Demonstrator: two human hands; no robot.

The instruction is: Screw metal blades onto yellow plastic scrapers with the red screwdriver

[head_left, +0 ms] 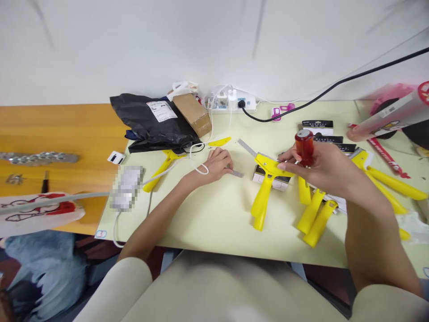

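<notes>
My right hand [321, 165] is closed around a screwdriver [304, 154] with a red handle. Its fingertips also touch the head of a yellow scraper [266, 167], from which a thin metal blade [247, 147] sticks out to the upper left. Below that head, the two-part yellow handle points toward me. On the table, my left hand [216, 164] has its fingers curled, with thumb and fingertip on a flat metal strip [237, 174]. A curved yellow piece [220, 141] lies beyond it. Several yellow handles [311, 212] rest under and beside my right wrist.
A black plastic parcel [150, 125] and a cardboard box [192, 114] lie at the back left. White cables run from a power strip [223, 103] past my left hand. Small black-and-white boxes [318, 127] sit behind my right hand. Another yellow scraper [157, 172] lies left.
</notes>
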